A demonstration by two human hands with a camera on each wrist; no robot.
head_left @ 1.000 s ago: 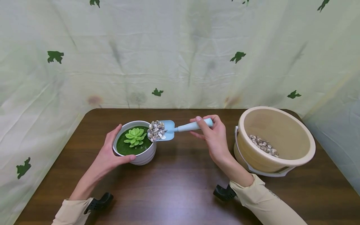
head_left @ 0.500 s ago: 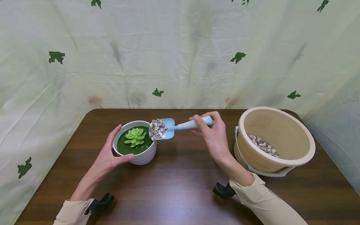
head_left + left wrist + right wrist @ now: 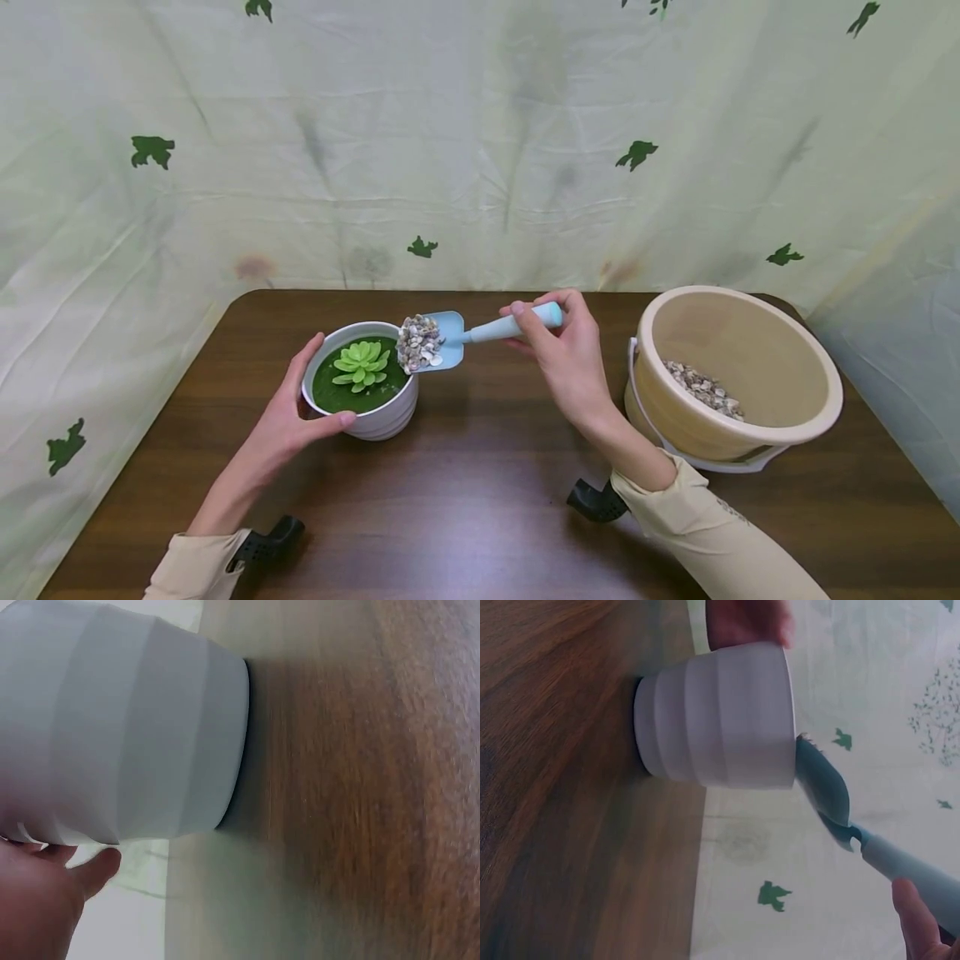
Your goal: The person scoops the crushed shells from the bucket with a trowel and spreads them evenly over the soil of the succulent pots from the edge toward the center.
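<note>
A white ribbed flower pot (image 3: 390, 419) stands on the table, holding a green succulent (image 3: 362, 365) on a green mossy surface. My left hand (image 3: 288, 417) grips the pot from the left, thumb at the near rim and fingers along the far left side. In my right hand (image 3: 573, 358) I hold a light blue hand trowel (image 3: 451, 337) by its handle. The blade carries a heap of small pebbles (image 3: 420, 343) and its tip overlaps the pot's right rim. In the right wrist view the trowel (image 3: 825, 784) slants down to the rim of the pot (image 3: 742, 712).
A beige bucket (image 3: 813, 417) with a grey handle stands on the right of the brown table (image 3: 480, 500), with more pebbles (image 3: 701, 389) at its bottom. A pale leaf-patterned curtain (image 3: 480, 150) hangs behind the table.
My right hand has risen slightly, lifting the trowel's handle end so that the trowel tilts more. The pebbles are still on the blade. My left hand and the pot have stayed put.
</note>
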